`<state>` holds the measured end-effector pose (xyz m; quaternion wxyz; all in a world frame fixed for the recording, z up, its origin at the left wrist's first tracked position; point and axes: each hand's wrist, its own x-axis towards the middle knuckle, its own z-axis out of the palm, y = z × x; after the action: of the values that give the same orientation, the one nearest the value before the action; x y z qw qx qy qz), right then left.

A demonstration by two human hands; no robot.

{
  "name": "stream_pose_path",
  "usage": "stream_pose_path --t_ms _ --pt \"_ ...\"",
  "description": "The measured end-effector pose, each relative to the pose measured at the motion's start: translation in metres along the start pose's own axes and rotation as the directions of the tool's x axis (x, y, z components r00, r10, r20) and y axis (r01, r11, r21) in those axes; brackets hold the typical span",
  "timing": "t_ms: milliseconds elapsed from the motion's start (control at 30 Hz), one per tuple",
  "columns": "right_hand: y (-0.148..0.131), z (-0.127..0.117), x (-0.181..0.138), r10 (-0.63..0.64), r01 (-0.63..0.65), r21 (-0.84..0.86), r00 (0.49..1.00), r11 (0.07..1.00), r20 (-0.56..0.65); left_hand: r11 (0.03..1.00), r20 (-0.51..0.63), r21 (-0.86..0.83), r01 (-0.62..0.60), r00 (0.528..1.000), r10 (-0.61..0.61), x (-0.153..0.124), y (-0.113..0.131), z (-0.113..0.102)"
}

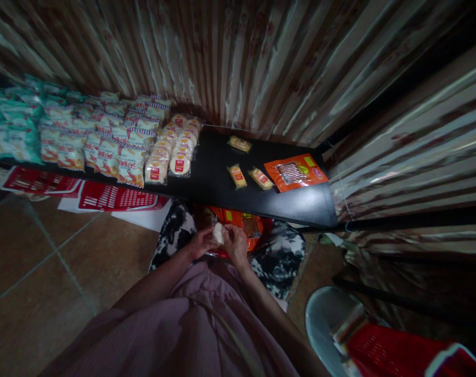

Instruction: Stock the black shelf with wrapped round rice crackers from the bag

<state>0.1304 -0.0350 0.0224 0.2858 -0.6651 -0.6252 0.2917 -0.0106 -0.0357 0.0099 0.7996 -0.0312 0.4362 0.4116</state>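
Note:
In my lap, a white round cracker in a clear wrapper [218, 233] sits between both hands. My left hand [204, 243] grips it from the left with the fingers closed. From the right, my right hand [235, 243] also closes on it, fingers bent over its edge. Under and behind the hands lie orange food packets [252, 226], partly covered by the right hand and the shelf edge. Just beyond stands a black shelf [214, 180] with two rows of similar wrapped white crackers [180, 157].
Small yellow wrapped snacks [237, 176] and an orange packet [296, 172] lie on the shelf's right part. White bags [130, 157] and green bags [24, 139] fill its left. Red baskets [116, 197] are below. A grey basin [324, 314] stands right; a striped curtain [222, 63] hangs behind.

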Motion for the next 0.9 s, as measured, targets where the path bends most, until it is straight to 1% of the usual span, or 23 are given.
stream_pose_path --t_ms 167,267,400,533,667,767,900 --pt "-0.007 -0.004 0.001 -0.073 0.07 0.044 0.994 0.997 0.078 0.999 -0.019 -0.034 0.021 1.0 -0.021 -0.004 0.003 0.004" --pt "-0.012 -0.009 0.002 -0.088 0.079 0.082 0.989 0.994 0.12 0.998 0.006 -0.067 -0.018 1.0 0.018 -0.005 0.005 0.005" --pt "-0.015 -0.017 0.003 -0.136 0.099 0.201 0.974 0.975 0.18 0.991 0.042 -0.106 -0.075 0.996 0.08 -0.003 0.004 0.003" --pt "-0.008 -0.02 0.003 -0.145 0.071 0.306 0.963 0.949 0.227 0.99 0.038 -0.079 -0.114 0.992 0.117 0.002 0.002 0.001" --pt "-0.004 -0.02 0.003 -0.161 0.06 0.352 0.951 0.934 0.266 0.985 0.031 -0.025 -0.169 0.985 0.17 0.004 0.0 0.0" --pt "-0.007 -0.02 0.002 -0.122 0.012 0.37 0.954 0.929 0.275 0.984 0.033 0.059 -0.165 0.986 0.164 0.004 0.0 -0.002" --pt "-0.014 -0.021 -0.001 0.007 -0.136 0.404 0.952 0.905 0.306 0.97 0.011 0.188 -0.157 0.987 0.158 0.004 -0.001 -0.002"
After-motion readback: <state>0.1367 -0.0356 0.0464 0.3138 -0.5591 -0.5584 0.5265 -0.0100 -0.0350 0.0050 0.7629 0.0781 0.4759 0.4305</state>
